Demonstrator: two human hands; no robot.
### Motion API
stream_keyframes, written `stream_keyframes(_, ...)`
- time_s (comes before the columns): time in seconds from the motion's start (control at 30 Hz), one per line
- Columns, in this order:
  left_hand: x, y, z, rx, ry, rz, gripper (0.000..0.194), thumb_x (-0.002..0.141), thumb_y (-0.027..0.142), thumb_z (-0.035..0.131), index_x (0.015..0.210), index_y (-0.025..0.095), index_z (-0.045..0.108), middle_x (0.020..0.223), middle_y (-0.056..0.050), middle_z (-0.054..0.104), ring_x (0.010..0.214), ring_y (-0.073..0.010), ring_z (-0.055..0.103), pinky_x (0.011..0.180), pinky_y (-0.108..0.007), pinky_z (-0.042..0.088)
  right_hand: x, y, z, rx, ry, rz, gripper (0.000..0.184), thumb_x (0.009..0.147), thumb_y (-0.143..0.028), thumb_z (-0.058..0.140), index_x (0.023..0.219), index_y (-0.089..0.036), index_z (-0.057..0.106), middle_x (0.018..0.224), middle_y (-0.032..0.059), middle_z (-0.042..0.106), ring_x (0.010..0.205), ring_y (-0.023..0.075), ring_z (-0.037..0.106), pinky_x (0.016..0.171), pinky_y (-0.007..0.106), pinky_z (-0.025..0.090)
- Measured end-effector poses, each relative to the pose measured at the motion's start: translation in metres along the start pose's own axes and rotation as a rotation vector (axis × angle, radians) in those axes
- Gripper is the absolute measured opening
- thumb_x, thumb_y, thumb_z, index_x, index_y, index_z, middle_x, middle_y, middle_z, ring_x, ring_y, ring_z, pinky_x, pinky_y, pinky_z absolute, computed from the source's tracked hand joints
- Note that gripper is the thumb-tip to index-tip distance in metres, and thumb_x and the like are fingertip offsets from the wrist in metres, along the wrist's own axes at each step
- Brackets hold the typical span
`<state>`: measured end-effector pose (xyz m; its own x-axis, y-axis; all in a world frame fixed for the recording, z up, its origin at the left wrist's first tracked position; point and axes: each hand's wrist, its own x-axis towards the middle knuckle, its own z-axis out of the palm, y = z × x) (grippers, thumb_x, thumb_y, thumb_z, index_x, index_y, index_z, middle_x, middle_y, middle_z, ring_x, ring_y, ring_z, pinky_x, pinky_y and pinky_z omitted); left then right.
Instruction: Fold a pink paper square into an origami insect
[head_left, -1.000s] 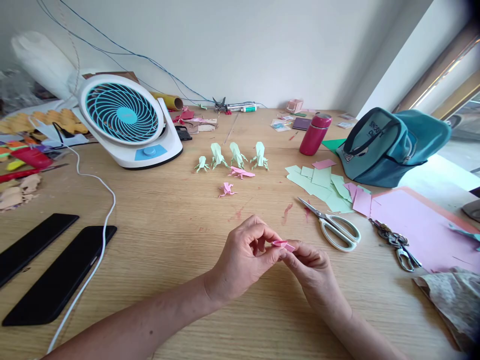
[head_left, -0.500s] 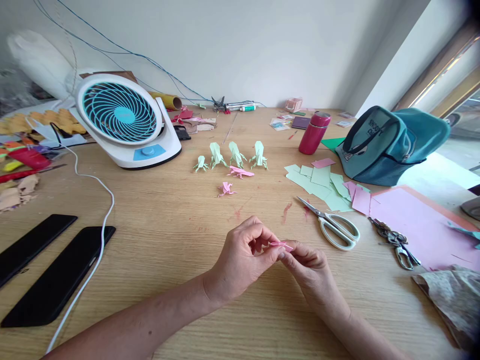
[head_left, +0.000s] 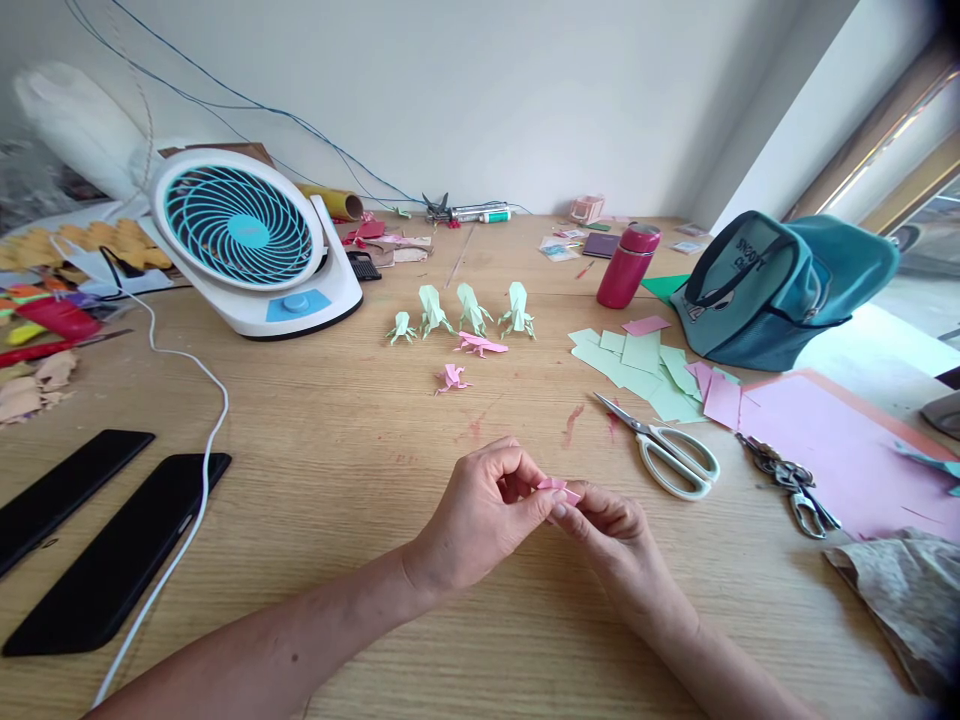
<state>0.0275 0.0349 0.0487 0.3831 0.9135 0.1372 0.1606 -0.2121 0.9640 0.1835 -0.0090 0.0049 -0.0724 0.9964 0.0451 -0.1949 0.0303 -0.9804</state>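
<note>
At the left side of the table (head_left: 360,430), two flat black slabs lie at a slant, the farther one (head_left: 75,490) and the nearer one (head_left: 120,560), with a white cord (head_left: 225,390) running right over the end of the nearer. Behind them stands the white fan (head_left: 250,230), its blue grille tipped back, a yellowish tube (head_left: 334,202) just beyond.

Moving right, and here's the line-up: four pale green folded figures (head_left: 433,310) in a row, the smallest at the left end, with a long pink figure (head_left: 484,344) in front and a compact pink one (head_left: 453,378) nearer still.

Now the action, front and centre! The left hand (head_left: 480,515) has thumb and forefinger clamped on a small folded pink paper (head_left: 553,485), gripping its left part. That paper sits between the two hands, left of the scissors. On its other end, the right hand (head_left: 619,540) pinches with thumb and forefinger too, the fingertips of both hands right beside each other.

Past them, a magenta flask (head_left: 628,268) stands upright, slips of green paper (head_left: 643,355) overlap in front of it, and the white-handled scissors (head_left: 675,460) point up and left. Then comes a bunch of keys (head_left: 791,480) at the edge of a large pink sheet (head_left: 847,450), a teal bag (head_left: 787,290) behind, and a crumpled cloth (head_left: 900,590) at far right.
</note>
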Motion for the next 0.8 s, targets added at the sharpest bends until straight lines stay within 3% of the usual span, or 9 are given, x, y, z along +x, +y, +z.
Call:
stream_keyframes(0.2,0.0009,-0.0012,-0.0001,-0.124,-0.025,-0.105,0.03,0.08,0.034,0.076,0.063,0.016,0.06,0.069,-0.001,0.06,0.061,-0.0111,0.059,0.059,-0.023,0.049,0.0005,-0.0002,0.0015,-0.008,0.009,-0.018,0.017,0.085,-0.04,0.074,0.082,-0.024,0.078,0.074,0.0004,0.073,0.076,0.015,0.064,0.074,0.025,0.05)
stream_keyframes(0.47,0.003,0.0023,-0.002,-0.301,-0.046,-0.185,0.025,0.072,0.029,0.083,0.063,0.013,0.067,0.066,0.001,0.062,0.063,-0.0119,0.065,0.061,-0.022,0.054,0.0006,0.0004,0.0001,-0.049,0.03,-0.026,0.025,0.087,-0.044,0.071,0.076,-0.021,0.073,0.073,0.0024,0.072,0.075,0.0164,0.065,0.073,0.026,0.049)
stream_keyframes(0.67,0.005,0.0004,-0.0038,-0.291,-0.082,-0.134,0.018,0.075,0.028,0.081,0.069,0.013,0.073,0.068,-0.001,0.065,0.064,-0.0113,0.064,0.063,-0.023,0.053,0.0006,-0.0003,-0.0014,-0.112,0.055,-0.032,0.026,0.088,-0.043,0.069,0.076,-0.02,0.072,0.074,0.0038,0.072,0.072,0.0161,0.064,0.072,0.027,0.049)
stream_keyframes(0.8,0.0041,-0.0039,-0.0023,-0.108,-0.051,-0.073,0.013,0.078,0.027,0.077,0.077,0.015,0.073,0.076,-0.001,0.064,0.067,-0.0108,0.059,0.06,-0.021,0.047,0.0,0.0032,-0.0031,-0.141,0.074,-0.052,0.025,0.087,-0.042,0.07,0.077,-0.019,0.072,0.073,0.003,0.071,0.071,0.0159,0.062,0.069,0.026,0.048)
